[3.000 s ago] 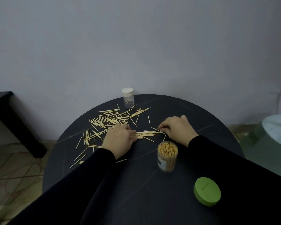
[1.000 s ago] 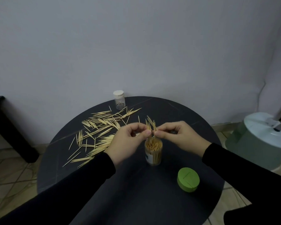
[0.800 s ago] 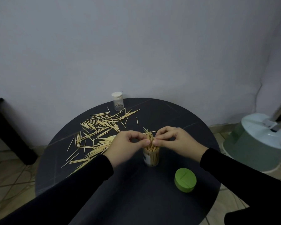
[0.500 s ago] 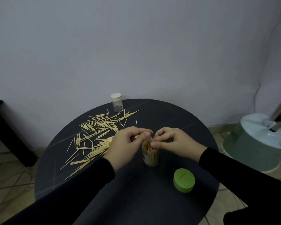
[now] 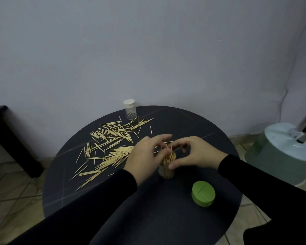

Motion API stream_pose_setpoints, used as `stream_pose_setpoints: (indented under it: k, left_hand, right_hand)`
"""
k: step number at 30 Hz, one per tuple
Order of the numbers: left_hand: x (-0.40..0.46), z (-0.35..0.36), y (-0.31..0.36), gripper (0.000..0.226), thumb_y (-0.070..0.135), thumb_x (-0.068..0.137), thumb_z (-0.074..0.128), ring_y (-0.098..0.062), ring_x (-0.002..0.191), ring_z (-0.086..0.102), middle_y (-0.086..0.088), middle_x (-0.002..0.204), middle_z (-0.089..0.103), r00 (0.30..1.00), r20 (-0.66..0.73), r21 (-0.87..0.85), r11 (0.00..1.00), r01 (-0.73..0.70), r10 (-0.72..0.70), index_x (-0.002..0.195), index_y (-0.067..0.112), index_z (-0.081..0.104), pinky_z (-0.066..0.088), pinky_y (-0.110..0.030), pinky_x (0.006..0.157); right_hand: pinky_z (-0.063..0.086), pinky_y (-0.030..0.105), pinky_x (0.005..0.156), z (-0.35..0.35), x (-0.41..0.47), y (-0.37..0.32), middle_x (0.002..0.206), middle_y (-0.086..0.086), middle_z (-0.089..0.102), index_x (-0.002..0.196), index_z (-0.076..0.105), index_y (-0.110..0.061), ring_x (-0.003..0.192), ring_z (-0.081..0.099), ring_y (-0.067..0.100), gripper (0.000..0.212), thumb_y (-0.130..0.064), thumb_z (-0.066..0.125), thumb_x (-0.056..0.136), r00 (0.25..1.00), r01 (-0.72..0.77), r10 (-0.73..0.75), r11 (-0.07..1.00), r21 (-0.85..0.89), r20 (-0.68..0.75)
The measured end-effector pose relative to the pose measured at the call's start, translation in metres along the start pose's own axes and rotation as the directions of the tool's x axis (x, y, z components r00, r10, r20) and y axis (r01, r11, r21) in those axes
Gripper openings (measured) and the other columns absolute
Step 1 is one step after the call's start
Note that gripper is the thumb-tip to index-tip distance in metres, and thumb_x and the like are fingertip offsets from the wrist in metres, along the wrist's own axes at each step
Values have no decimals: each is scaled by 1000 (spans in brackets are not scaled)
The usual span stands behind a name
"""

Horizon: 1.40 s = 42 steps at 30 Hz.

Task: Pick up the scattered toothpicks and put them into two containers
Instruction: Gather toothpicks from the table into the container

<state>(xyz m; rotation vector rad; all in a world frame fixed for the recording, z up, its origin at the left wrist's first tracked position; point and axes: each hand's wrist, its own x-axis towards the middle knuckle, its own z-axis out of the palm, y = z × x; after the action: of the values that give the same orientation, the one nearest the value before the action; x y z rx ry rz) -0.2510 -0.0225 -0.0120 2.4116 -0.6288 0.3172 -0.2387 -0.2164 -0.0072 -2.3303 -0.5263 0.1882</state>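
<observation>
Reaching in from 7 o'clock, the left hand [image 5: 145, 156] hovers over the open toothpick jar [image 5: 167, 167] near the middle of the round black table [image 5: 166, 218]. Its fingers [image 5: 163, 138] are spread and loosely curled, the index stretched toward 1 o'clock above the jar's mouth; whether any of them pinch a toothpick cannot be told. The right hand [image 5: 194, 154] comes in from 4 o'clock, palm down, wrist level with the table. Its thumb [image 5: 175, 164] presses against the jar's side just below the rim, and the other fingers arch over the top, so the hand steadies the jar in a loose clasp. Both forearms wear black sleeves [image 5: 104, 200].

The jar stands upright, packed with toothpicks, a few tips poking above the rim between the two hands. A pale label shows on its lower wall at the 9 o'clock side, but its writing is too small and dark to read.

Scattered toothpicks [image 5: 111, 142] lie loose across the table from 9 to 12 o'clock of the jar, thickest in a fan just left of the left hand. A small clear bottle with a white cap [image 5: 129, 109] stands at the table's far edge at 11 o'clock, almost empty. A green lid [image 5: 203, 193] rests at 5 o'clock of the jar, near it but apart, with a thin slot line across its top.
</observation>
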Motion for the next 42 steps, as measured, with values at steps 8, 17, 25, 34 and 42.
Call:
stream_pose_setpoints:
  k: [8, 17, 25, 34, 42]
  left_hand:
    - [-1, -18, -18, 46, 58, 89, 41, -12, 114, 38, 16, 134, 53, 928, 202, 180, 920, -349, 312, 122, 35, 64, 36, -26, 92]
    - [-13, -26, -22, 73, 75, 85, 25, -17, 135, 28, 10, 155, 28, 893, 370, 369, 842, -393, 255, 145, 35, 37, 35, -41, 106]
    - [-15, -23, -21, 62, 71, 88, 32, -22, 133, 36, 6, 151, 36, 897, 250, 391, 810, -437, 364, 139, 37, 46, 40, -45, 99]
    - [-7, -21, -32, 59, 61, 94, 20, -12, 128, 36, 13, 142, 45, 965, 160, 304, 920, -249, 209, 142, 34, 41, 34, -37, 105]
    - [6, -7, -62, 45, 44, 95, 48, -14, 119, 39, 11, 135, 47, 978, 172, 541, 841, 8, -119, 138, 33, 45, 36, -33, 101]
  right_hand:
    - [45, 24, 71, 0, 4, 4, 94, -24, 67, 101, 69, -43, 85, 54, 7, 46, -52, 84, 59, 999, 36, -36, 999, 18, 9]
    - [43, 10, 66, -1, 4, 6, 101, -21, 66, 109, 66, -40, 83, 54, -3, 51, -50, 83, 62, 999, 49, -49, 999, -18, 5]
    - [45, 17, 70, -1, 6, 7, 100, -20, 65, 108, 66, -37, 85, 55, 2, 49, -49, 83, 63, 999, 51, -50, 998, -22, 19]
    - [45, 25, 83, -13, 14, 10, 113, -23, 59, 117, 56, -46, 100, 52, 3, 61, -52, 83, 62, 984, 7, 23, 986, -168, 178]
    - [31, 39, 109, -3, 38, 23, 113, -13, 55, 122, 57, -37, 109, 51, 7, 35, -43, 63, 88, 993, -106, 117, 892, -439, -2]
